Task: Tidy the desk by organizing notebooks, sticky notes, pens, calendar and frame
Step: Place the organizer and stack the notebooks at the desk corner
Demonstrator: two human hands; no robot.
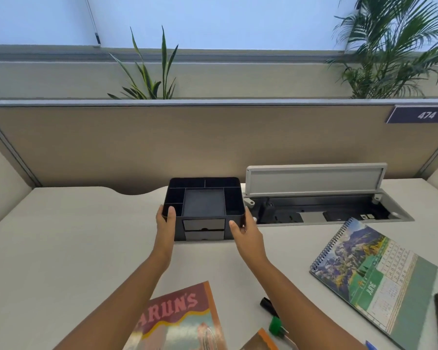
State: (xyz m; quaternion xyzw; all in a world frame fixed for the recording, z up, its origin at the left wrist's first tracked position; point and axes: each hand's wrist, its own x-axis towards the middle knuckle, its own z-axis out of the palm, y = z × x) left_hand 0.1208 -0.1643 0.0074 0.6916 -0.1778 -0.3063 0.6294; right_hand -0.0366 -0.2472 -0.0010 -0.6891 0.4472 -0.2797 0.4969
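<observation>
Presently: black organizer (204, 208), compartments up, two grey drawers facing front, on the pale surface (68, 243) near the partition. Left hand (165, 224) and right hand (245, 232) grip its two sides, fingers curled round the corners. Spiral calendar (372, 276) lies flat at right; notebook (185, 317) and pens (273, 319) at the near edge.

Both hands gripping black desk organizer (204, 205) sides, left hand (165, 224), right hand (245, 231), calendar (372, 276) lying right
</observation>
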